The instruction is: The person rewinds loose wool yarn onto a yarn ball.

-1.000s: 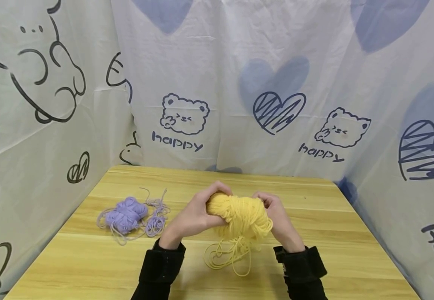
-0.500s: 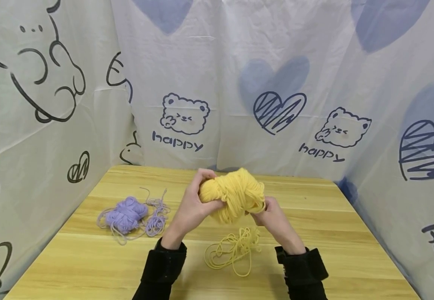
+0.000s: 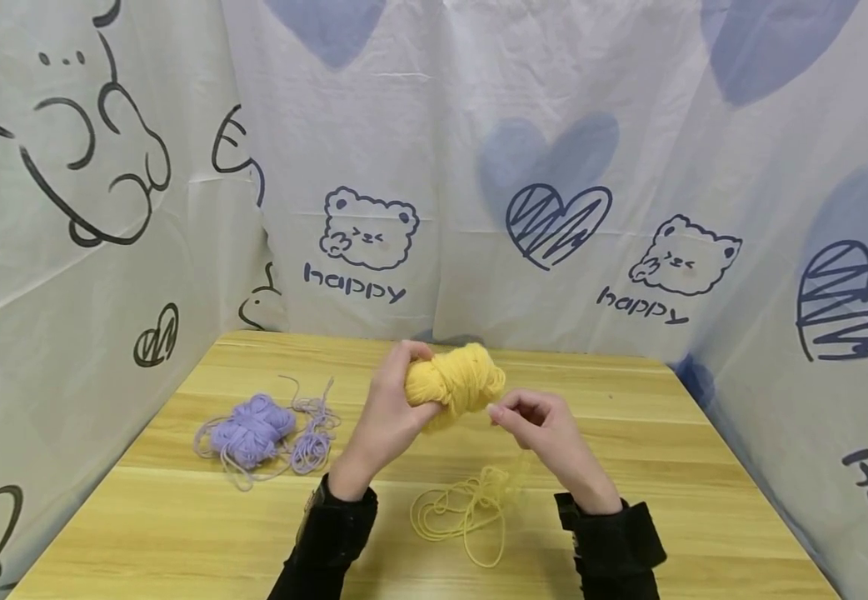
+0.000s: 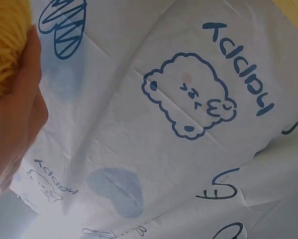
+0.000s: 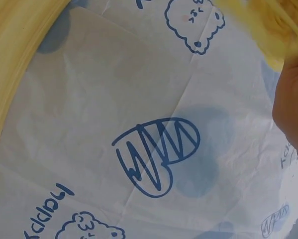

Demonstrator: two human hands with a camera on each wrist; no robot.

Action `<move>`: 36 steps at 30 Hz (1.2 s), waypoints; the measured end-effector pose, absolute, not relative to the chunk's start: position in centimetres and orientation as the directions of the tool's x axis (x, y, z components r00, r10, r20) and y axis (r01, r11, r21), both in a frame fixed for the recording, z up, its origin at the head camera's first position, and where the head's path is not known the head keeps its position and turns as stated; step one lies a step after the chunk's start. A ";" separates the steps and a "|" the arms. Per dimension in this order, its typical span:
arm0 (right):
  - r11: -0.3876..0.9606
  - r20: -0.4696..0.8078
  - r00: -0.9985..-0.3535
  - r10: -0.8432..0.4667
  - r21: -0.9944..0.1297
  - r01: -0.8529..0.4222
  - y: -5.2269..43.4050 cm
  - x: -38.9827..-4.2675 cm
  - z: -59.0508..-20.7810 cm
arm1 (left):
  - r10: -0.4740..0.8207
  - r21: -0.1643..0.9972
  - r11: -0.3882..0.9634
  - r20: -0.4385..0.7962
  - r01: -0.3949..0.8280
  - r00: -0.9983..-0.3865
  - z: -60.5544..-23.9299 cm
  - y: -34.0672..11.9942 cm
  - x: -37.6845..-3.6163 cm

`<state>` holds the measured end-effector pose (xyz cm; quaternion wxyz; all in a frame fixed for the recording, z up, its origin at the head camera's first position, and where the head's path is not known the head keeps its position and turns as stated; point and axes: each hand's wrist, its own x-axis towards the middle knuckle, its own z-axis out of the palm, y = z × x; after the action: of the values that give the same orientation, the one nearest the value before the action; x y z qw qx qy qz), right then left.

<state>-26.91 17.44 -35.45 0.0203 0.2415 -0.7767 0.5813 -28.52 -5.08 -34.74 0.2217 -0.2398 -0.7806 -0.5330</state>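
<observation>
A wound skein of yellow yarn (image 3: 458,380) is held up over the middle of the table by my left hand (image 3: 386,408), fingers behind it and thumb across its near side. The skein also shows at the upper left of the left wrist view, with the left hand (image 4: 14,124) against it. Just right of the skein, my right hand (image 3: 550,429) pinches with thumb and forefinger at a yellow strand, mostly hidden by the fingers. Beneath, loose loops of yellow yarn (image 3: 458,508) lie on the table, their upper right part blurred and rising toward the right hand.
On the left of the wooden table (image 3: 202,542) lies a purple yarn skein (image 3: 252,429), with a loose purple tangle (image 3: 312,446) beside it. White printed curtains (image 3: 464,250) stand close around the table at the back and both sides.
The skein has risen, turned and tilted in my left hand. My right hand has come off the skein's right end and moved a little right; the loose strands below have shifted slightly.
</observation>
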 end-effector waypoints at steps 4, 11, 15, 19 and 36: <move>0.180 0.349 -0.882 -0.316 -0.891 -0.417 18.0 -26.9 -35.6 | 0.274 0.658 0.386 0.587 0.646 -0.762 -34.8 -5.0 -28.4; 0.165 0.363 -0.888 -0.281 -0.894 -0.417 18.5 -27.3 -36.0 | 0.529 0.644 0.288 0.510 0.709 -0.678 -34.8 -5.6 -28.0; 0.166 0.363 -0.891 -0.272 -0.895 -0.415 18.5 -27.4 -36.2 | 0.587 0.667 0.223 0.490 0.711 -0.644 -34.9 -5.8 -28.1; 0.155 0.369 -0.891 -0.265 -0.896 -0.417 18.4 -27.4 -36.2 | 0.623 0.690 0.186 0.467 0.699 -0.627 -35.1 -5.8 -28.1; 0.059 0.310 -0.910 -0.276 -0.939 -0.338 17.4 -27.9 -36.6 | 0.655 0.819 -0.073 0.469 0.569 -0.592 -34.5 -6.3 -27.9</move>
<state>-27.87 17.39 -36.60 0.0237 0.2108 -0.7274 0.6527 -27.88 -6.30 -34.46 -0.0373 -0.4500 -0.6799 -0.5778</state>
